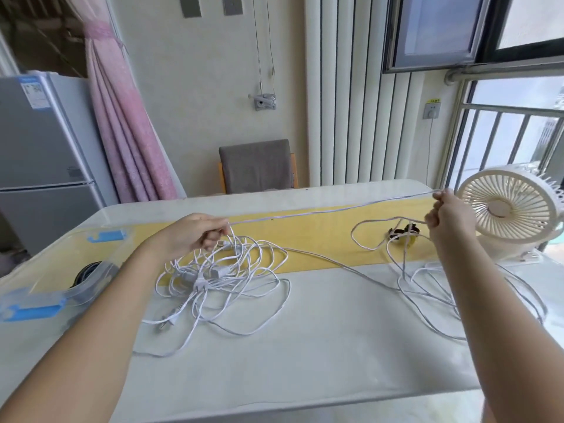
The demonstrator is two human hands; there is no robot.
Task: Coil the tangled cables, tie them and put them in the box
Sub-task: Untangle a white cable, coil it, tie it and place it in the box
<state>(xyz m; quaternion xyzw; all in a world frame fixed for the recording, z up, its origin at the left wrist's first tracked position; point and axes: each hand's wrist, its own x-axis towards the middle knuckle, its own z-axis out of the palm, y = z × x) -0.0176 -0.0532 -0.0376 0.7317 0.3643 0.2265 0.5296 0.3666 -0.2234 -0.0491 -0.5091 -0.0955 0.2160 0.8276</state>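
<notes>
A tangle of white cable (225, 279) with plugs lies on the table (305, 346) in front of me. My left hand (198, 233) grips the cable just above the tangle. My right hand (448, 218) holds the same cable at the far right, with a loop hanging below it. A taut stretch of white cable (329, 210) runs between the two hands. More loose loops (427, 285) trail on the table under my right arm. A clear plastic box (58, 270) with blue clips stands at the left, with a dark coil (87, 271) inside.
A white desk fan (509, 209) stands at the table's right edge, close behind my right hand. A small black and yellow object (403, 235) lies on the yellow strip (305, 236). Beyond the table are a grey chair (258, 166) and a fridge (42, 148).
</notes>
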